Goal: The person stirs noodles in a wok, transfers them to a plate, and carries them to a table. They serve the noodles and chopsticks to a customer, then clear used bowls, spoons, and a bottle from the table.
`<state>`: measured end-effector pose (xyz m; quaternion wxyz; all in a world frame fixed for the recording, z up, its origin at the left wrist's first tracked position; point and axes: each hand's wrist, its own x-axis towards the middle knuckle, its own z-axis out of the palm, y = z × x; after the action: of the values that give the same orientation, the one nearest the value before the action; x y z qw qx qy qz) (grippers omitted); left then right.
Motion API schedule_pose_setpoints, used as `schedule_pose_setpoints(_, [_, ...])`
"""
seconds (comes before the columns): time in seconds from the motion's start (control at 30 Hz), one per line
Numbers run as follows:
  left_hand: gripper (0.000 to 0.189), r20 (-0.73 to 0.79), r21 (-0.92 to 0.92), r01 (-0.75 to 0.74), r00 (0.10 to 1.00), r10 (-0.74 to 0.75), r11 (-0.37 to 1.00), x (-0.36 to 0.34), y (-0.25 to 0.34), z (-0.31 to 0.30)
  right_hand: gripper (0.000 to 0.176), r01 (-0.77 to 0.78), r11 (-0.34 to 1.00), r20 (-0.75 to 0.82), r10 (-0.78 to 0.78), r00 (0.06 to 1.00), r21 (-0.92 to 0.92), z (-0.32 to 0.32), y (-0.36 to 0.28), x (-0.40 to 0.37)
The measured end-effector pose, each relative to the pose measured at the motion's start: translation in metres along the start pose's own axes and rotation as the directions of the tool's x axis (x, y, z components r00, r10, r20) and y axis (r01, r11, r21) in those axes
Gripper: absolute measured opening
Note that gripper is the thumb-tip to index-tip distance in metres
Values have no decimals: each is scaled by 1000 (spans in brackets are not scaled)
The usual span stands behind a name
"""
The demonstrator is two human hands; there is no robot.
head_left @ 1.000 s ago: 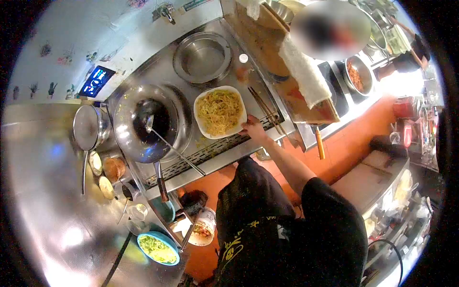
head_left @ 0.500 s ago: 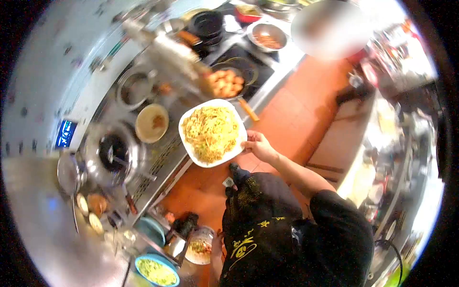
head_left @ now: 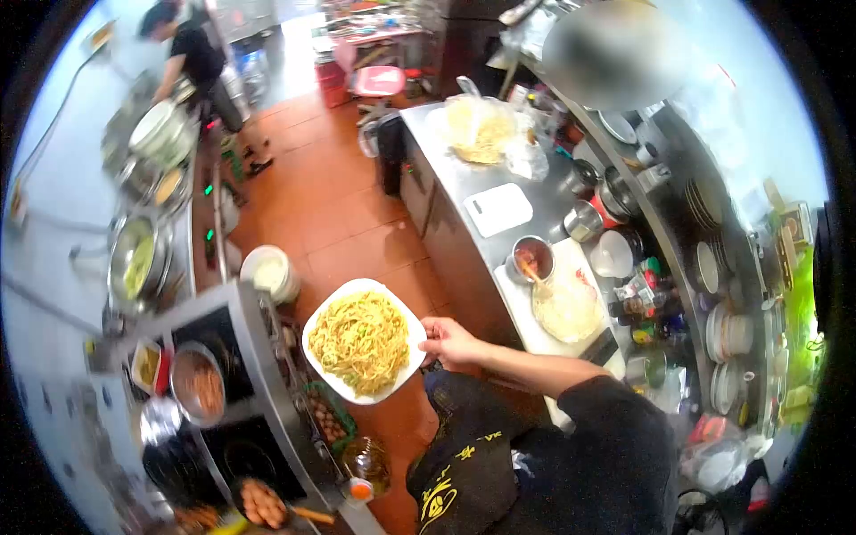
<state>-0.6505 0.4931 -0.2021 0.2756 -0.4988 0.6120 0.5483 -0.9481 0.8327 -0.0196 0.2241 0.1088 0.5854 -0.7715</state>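
A white square plate (head_left: 318, 368) heaped with yellow noodles (head_left: 361, 341) is held out over the tiled floor. My right hand (head_left: 448, 341) is closed on its right rim, the thumb on top and the other fingers mostly hidden underneath. The plate looks roughly level. Nowhere in the picture does my left hand show.
To the left, a cooktop (head_left: 203, 330) carries a bowl of reddish food (head_left: 199, 386) and a pan of brown balls (head_left: 260, 502). A steel counter (head_left: 444, 156) with a cutting board (head_left: 497, 209) stands right. Another person (head_left: 198, 58) works at the far left.
My view has swung right, from the stove toward the aisle and the steel counter. The plate stays in my right hand. My left hand, low in the earlier view, has gone out of sight.
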Motion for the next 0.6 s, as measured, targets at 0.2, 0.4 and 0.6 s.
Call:
schedule_pose_setpoints(0.2, [28,-74,289,24,997,-3,957,78,150,47,31,82,996,-239,-89,967,-39,-130,-127,134])
schedule_pose_setpoints(0.4, [16,55,2,-198,979,198,980,111,454,125,31,172,979,-433,-108,895,113,-205,-232,296])
schedule_pose_setpoints(0.6, [5,139,88,-639,767,626,764,250,731,213,31,258,938,-521,-103,847,234,-251,-344,478])
